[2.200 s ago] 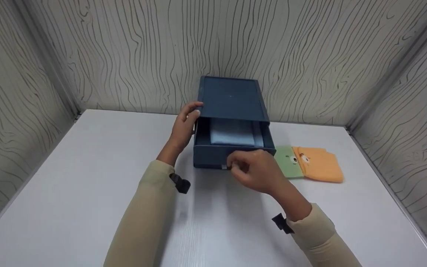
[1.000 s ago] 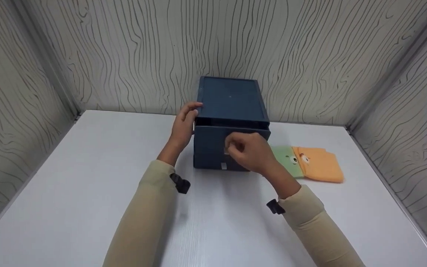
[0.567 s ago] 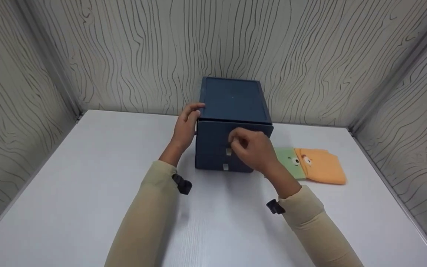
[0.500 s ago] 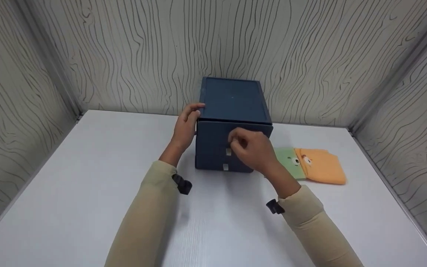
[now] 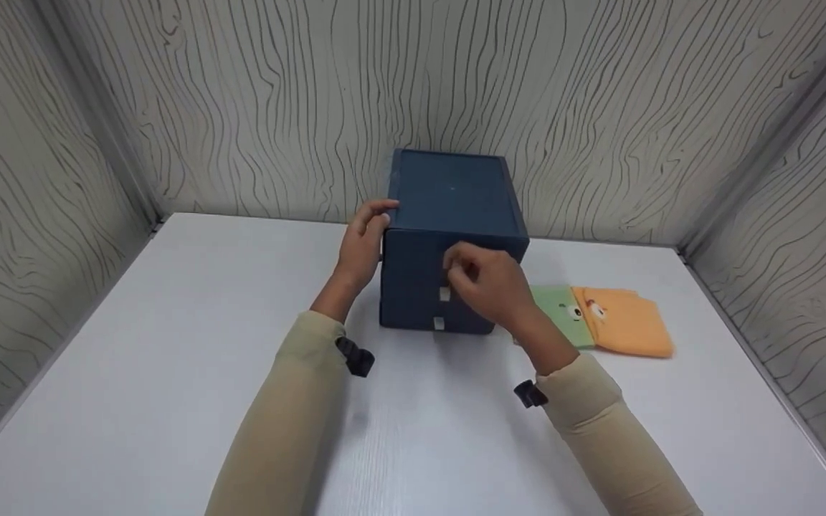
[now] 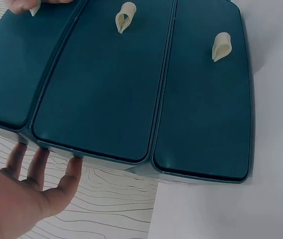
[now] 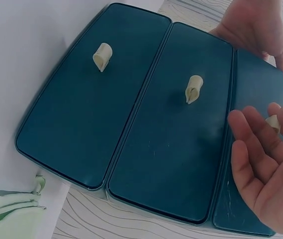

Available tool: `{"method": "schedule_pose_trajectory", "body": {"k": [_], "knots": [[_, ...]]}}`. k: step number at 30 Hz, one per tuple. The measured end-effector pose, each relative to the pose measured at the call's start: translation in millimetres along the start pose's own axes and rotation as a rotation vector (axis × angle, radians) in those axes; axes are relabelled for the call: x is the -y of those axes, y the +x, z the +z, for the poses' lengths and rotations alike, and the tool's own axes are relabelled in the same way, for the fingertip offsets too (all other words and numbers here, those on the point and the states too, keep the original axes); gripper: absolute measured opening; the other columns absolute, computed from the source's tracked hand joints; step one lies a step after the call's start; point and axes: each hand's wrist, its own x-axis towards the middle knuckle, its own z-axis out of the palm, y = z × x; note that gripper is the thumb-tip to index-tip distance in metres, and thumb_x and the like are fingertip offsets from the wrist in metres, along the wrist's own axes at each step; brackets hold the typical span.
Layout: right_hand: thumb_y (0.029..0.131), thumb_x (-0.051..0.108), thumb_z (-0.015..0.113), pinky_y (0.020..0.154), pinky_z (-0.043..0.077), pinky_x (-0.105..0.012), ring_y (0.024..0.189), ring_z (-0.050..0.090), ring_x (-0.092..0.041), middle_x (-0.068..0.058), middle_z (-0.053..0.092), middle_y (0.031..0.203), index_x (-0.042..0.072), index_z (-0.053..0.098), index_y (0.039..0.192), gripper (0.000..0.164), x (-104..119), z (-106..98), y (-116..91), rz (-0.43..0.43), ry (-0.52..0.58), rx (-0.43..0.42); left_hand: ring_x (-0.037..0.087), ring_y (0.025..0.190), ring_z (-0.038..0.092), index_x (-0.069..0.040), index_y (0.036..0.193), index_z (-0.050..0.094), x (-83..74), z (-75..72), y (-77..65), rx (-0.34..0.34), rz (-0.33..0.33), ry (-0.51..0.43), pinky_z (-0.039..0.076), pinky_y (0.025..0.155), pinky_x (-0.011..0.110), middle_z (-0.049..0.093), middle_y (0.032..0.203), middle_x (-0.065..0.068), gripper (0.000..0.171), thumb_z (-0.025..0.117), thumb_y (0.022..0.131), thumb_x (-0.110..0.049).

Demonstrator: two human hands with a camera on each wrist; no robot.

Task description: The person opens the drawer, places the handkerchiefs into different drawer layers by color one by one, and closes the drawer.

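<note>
A dark blue drawer cabinet (image 5: 456,190) with three stacked drawers stands at the back of the white table, all its fronts flush. Cream loop pull tabs show on the middle drawer (image 6: 96,84) and the bottom drawer (image 6: 203,109). My left hand (image 5: 359,247) lies along the cabinet's left side, fingertips at the top edge; the left wrist view has its fingers spread against that side. At the top drawer's front (image 7: 255,84), my right hand (image 5: 488,283) pinches the cream pull tab (image 7: 273,123) between thumb and fingers, the other fingers loosely bent.
Right of the cabinet lie a green folded cloth (image 5: 560,312) and an orange folded cloth (image 5: 632,322), side by side, each with a cartoon eye. Wood-patterned panels (image 5: 277,107) rise behind the table (image 5: 133,358) and on both sides.
The top drawer, open earlier with a light blue folded cloth inside, has slid back into the cabinet. My right hand went inward with it; the left hand stayed at the cabinet's side.
</note>
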Motion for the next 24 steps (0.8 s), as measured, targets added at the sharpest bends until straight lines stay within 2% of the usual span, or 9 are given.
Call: {"method": "schedule_pose_trajectory", "body": {"k": [2,5,9,16,19,24], "knots": [[0.092,0.013,0.052,0.055,0.042,-0.028,0.059,0.05,-0.01,0.006,0.06,0.068,0.02,0.067,0.087,0.017,-1.5,0.1,1.0,-0.006,-0.006,-0.002,0.015,0.106,0.049,-0.018,0.127,0.057,-0.3,0.1,0.0,0.004,0.01,0.009,0.048,0.075,0.036,0.048,0.138,0.001,0.034,0.036,0.102,-0.025],[0.092,0.014,0.052,0.055,0.041,-0.028,0.059,0.05,-0.01,0.006,0.06,0.069,0.02,0.068,0.088,0.017,-2.7,0.5,1.7,-0.016,-0.009,-0.009,0.013,0.082,0.047,-0.017,0.129,0.056,-0.4,-0.2,0.1,0.015,0.008,0.003,0.042,0.064,0.03,0.048,0.139,0.002,0.035,0.034,0.103,-0.024],[0.092,0.014,0.052,0.055,0.041,-0.028,0.058,0.05,-0.01,0.007,0.06,0.069,0.02,0.069,0.09,0.019,-3.4,2.1,1.0,-0.028,0.001,-0.015,0.013,0.058,0.034,-0.014,0.132,0.054,-0.3,-1.0,0.7,0.028,-0.007,-0.022,0.033,0.053,0.028,0.047,0.139,0.004,0.036,0.033,0.103,-0.024],[0.089,0.012,0.058,0.052,0.041,-0.025,0.055,0.049,-0.007,0.007,0.058,0.066,0.018,0.07,0.1,0.017,-6.0,2.7,-8.7,-0.084,0.029,-0.046,0.013,0.064,0.041,-0.015,0.132,0.054,-0.2,0.1,1.1,0.021,-0.028,-0.028,0.038,0.056,0.031,0.049,0.134,0.005,0.036,0.033,0.103,-0.024],[0.086,0.012,0.061,0.053,0.043,-0.024,0.055,0.049,-0.006,0.008,0.057,0.063,0.019,0.069,0.099,0.017,-5.1,1.7,-14.1,-0.104,0.03,-0.041,0.015,0.076,0.047,-0.017,0.13,0.055,0.5,0.2,1.2,0.015,-0.024,-0.026,0.043,0.062,0.035,0.049,0.135,0.004,0.035,0.034,0.103,-0.024],[0.083,0.016,0.063,0.051,0.041,-0.024,0.054,0.048,-0.005,0.011,0.057,0.062,0.02,0.07,0.093,0.012,-5.0,1.3,-22.4,-0.116,-0.005,0.016,0.021,0.098,0.052,-0.018,0.129,0.055,2.8,-0.2,0.9,0.006,-0.009,-0.025,0.048,0.07,0.038,0.047,0.141,0.002,0.035,0.035,0.102,-0.026]]}}
